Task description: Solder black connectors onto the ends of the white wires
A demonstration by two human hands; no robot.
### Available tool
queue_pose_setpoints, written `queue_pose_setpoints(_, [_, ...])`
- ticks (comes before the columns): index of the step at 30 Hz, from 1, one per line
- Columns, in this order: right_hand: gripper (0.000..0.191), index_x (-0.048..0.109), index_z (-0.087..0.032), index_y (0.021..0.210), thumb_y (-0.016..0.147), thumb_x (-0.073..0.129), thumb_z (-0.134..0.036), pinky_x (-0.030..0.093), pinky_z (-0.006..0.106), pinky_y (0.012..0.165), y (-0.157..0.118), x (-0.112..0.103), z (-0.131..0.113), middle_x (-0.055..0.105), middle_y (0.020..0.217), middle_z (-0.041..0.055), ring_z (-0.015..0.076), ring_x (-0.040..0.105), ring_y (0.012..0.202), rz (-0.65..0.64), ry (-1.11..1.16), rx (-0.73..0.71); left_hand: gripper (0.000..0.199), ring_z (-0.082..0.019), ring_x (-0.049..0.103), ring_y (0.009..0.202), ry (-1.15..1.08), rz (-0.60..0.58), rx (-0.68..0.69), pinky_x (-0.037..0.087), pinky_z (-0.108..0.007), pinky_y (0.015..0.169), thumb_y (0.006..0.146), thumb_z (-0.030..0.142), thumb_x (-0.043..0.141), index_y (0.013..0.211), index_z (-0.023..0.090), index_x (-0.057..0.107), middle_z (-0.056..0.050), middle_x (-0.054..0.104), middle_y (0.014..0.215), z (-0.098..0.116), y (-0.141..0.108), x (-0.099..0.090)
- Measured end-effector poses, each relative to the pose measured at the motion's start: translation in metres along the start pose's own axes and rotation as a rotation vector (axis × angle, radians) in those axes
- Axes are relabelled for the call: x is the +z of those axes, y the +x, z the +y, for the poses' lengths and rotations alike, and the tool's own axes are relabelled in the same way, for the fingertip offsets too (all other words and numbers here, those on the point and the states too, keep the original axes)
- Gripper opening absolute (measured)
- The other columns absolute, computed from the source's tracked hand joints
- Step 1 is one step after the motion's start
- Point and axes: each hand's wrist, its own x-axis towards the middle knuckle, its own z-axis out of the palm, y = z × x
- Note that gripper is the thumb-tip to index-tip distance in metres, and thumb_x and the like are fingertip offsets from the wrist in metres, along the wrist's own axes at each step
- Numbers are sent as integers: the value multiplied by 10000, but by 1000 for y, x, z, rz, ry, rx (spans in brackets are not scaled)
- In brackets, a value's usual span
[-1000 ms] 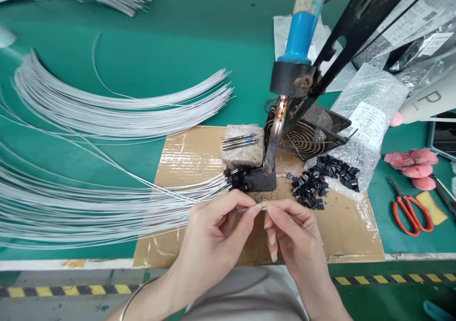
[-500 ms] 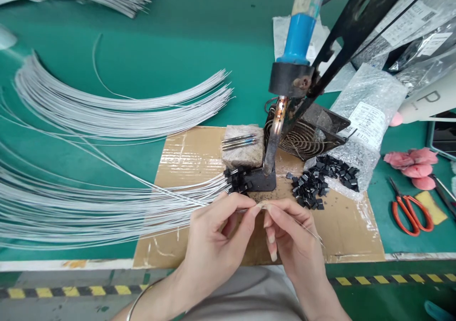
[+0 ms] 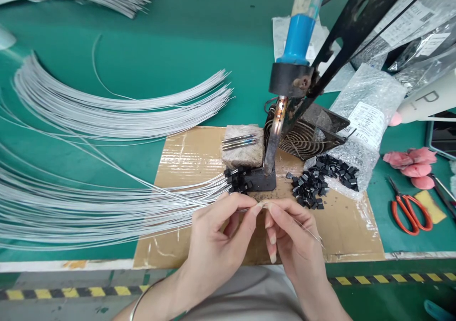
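My left hand (image 3: 223, 233) pinches a thin white wire between thumb and index finger, over the front of the brown cardboard (image 3: 185, 157). My right hand (image 3: 297, 231) meets it fingertip to fingertip, pinching thin wire whose fine ends stick out to the right across the palm. The exact join between the fingertips is hidden. Just beyond my hands lie black connectors (image 3: 238, 179) on the ends of a fanned bundle of white wires (image 3: 89, 212). Loose black housings (image 3: 309, 188) are heaped to the right of them.
A soldering iron (image 3: 297, 38) on a black arm (image 3: 342, 41) hangs over the cardboard, with a small fan (image 3: 302, 136) behind. A stained block (image 3: 244, 155) holds thin rods. More white wires (image 3: 124, 114) lie left; red-handled scissors (image 3: 411, 212) and bubble-wrap bags (image 3: 372, 117) lie right.
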Motion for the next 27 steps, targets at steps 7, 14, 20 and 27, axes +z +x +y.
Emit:
queue_pose_setpoints(7, [199, 848, -207, 712, 787, 946, -364, 509, 118, 333, -2, 3, 2, 649, 570, -32, 48, 506, 374, 25, 14, -20, 194, -74, 434, 482, -10, 36, 17, 342, -206, 457, 958, 81, 644, 813, 191, 708, 54, 619, 593, -2, -3, 4])
queue_pose_setpoints(14, [150, 876, -231, 767, 792, 943, -363, 523, 117, 342, -1, 5, 4, 675, 599, -23, 57, 541, 404, 21, 16, -41, 167, -82, 516, 488, -105, 51, -71, 408, -198, 463, 963, 124, 664, 825, 194, 727, 35, 686, 630, -2, -4, 4])
queue_pose_setpoints(20, [187, 899, -240, 892, 814, 924, -408, 592, 171, 389, 1, 1, 3, 734, 676, 11, 102, 622, 488, 16, -72, -100, 160, -88, 539, 497, -171, 70, -150, 420, -188, 454, 939, 130, 676, 808, 200, 735, 33, 695, 626, -1, 1, 3])
queue_pose_setpoints(27, [113, 890, -249, 833, 834, 920, -358, 597, 181, 390, 0, -1, 5, 734, 634, -6, 103, 639, 440, 34, -145, -170, 159, -79, 540, 508, -172, 72, -131, 428, -180, 473, 942, 134, 685, 806, 203, 731, 40, 689, 631, -2, -1, 2])
